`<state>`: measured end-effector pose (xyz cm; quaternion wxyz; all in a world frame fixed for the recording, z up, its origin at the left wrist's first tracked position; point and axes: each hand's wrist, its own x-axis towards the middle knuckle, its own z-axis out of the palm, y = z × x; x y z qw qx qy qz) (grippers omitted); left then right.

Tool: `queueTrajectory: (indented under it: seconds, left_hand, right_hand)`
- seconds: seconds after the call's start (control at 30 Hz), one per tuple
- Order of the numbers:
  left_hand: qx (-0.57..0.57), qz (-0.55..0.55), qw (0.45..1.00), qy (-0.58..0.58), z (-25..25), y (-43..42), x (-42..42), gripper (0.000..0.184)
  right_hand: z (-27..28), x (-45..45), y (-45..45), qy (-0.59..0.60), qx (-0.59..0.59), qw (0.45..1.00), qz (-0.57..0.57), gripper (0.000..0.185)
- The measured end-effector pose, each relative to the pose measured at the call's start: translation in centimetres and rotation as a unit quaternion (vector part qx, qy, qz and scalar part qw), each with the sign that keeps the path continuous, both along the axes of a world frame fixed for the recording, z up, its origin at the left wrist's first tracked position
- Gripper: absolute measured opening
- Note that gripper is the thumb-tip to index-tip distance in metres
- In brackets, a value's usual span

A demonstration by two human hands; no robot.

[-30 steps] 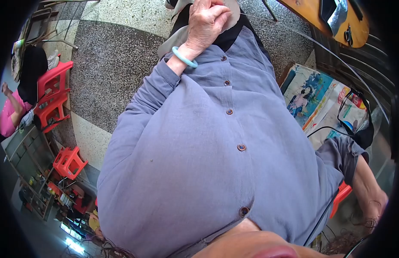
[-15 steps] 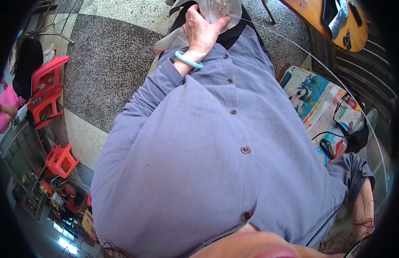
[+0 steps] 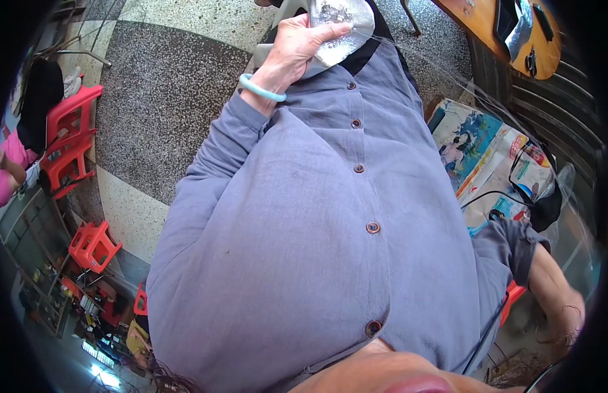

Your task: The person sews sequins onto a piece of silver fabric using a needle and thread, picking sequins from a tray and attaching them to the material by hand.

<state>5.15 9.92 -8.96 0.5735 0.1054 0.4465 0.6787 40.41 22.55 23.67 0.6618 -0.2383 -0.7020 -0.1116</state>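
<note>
My left hand, a light-blue bangle at its wrist, is closed on a pale silvery cloth piece over my lap. My thumb presses on its face, by a cluster of small shiny beads or sequins. From the cloth a thin pale thread runs to the right edge, blurred into several lines. At the lower right my right forearm is bent up beside me. The right hand is blurred in the dark rim behind strands of hair, its fingers indistinct.
A wooden table at the upper right bears scissors and a dark tray. Printed sheets and a black cable lie to my right. Red stools stand on the left, near another person's pink clothing.
My left hand and the cloth have shifted and tilted, showing more of its silvery face. My right forearm has swung outward and down. The thread has gone from one taut line to several blurred ones.
</note>
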Motion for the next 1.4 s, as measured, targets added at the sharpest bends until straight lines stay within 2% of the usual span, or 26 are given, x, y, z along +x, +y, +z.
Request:
queueTrajectory:
  seconds: [0.07, 0.17, 0.23, 0.27, 0.3, 0.37, 0.43, 0.47, 0.53, 0.57, 0.6, 0.8, 0.9, 1.13, 1.4]
  left_hand:
    - [0.042, 0.019, 0.998, -0.052, 1.6, -0.4, 0.0, 0.018]
    - [0.037, -0.002, 0.999, 0.002, 5.4, -1.2, -0.3, 0.036]
    - [0.061, 0.034, 0.997, 0.043, 7.9, -1.2, 0.3, 0.036]
    - [0.085, 0.055, 0.993, 0.056, 8.5, -1.1, 0.7, 0.035]
    - [0.109, 0.074, 0.989, 0.070, 8.9, -1.1, 1.0, 0.035]
    - [0.146, 0.089, 0.983, 0.070, 9.6, -1.0, 1.7, 0.035]
    - [0.152, 0.085, 0.980, 0.097, 10.5, -0.9, 2.1, 0.035]
    - [0.112, 0.069, 0.974, 0.183, 9.3, -1.3, 1.6, 0.013]
    - [0.110, 0.082, 0.980, 0.143, 8.8, -1.3, 2.2, 0.011]
    - [0.107, 0.091, 0.982, 0.123, 9.0, -1.3, 2.4, 0.010]
    - [0.108, 0.092, 0.980, 0.142, 8.6, -1.4, 2.2, 0.011]
    - [0.097, 0.099, 0.981, 0.135, 8.8, -1.3, 2.6, 0.012]
    - [0.109, 0.109, 0.980, 0.127, 9.3, -1.0, 3.1, 0.013]
    - [0.061, 0.092, 0.980, 0.166, 8.7, -1.3, 2.9, 0.012]
    - [0.092, 0.089, 0.983, 0.132, 9.1, -0.9, 3.2, 0.012]
  right_hand:
    - [-2.0, -1.4, 0.8, 0.001, -0.032, 0.998, -0.048, 0.019]
    - [-6.7, -4.8, 1.5, -0.034, -0.118, 0.990, -0.069, 0.020]
    - [-10.6, -7.2, 1.5, -0.050, -0.218, 0.970, 0.093, 0.025]
    - [-12.1, -9.4, 0.6, -0.068, -0.202, 0.973, 0.086, 0.016]
    - [-13.4, -11.3, -0.2, -0.085, -0.186, 0.976, 0.077, 0.016]
    - [-15.9, -12.7, -0.3, -0.193, -0.170, 0.951, 0.170, 0.016]
    - [-18.3, -16.0, -2.4, -0.143, -0.271, 0.897, 0.318, 0.018]
    - [-19.4, -16.9, -2.0, -0.185, -0.238, 0.897, 0.323, 0.018]
    - [-19.5, -18.0, -2.9, -0.229, -0.262, 0.882, 0.318, 0.017]
    - [-19.1, -18.1, -3.9, -0.230, -0.320, 0.866, 0.308, 0.017]
    - [-19.7, -18.1, -3.8, -0.227, -0.299, 0.872, 0.315, 0.017]
    - [-20.1, -17.6, -4.6, -0.241, -0.361, 0.861, 0.264, 0.016]
    - [-20.5, -17.8, -4.4, -0.203, -0.342, 0.871, 0.289, 0.016]
    - [-21.2, -17.7, -4.0, -0.212, -0.335, 0.870, 0.294, 0.018]
    - [-21.5, -17.6, -4.0, -0.211, -0.338, 0.866, 0.302, 0.019]
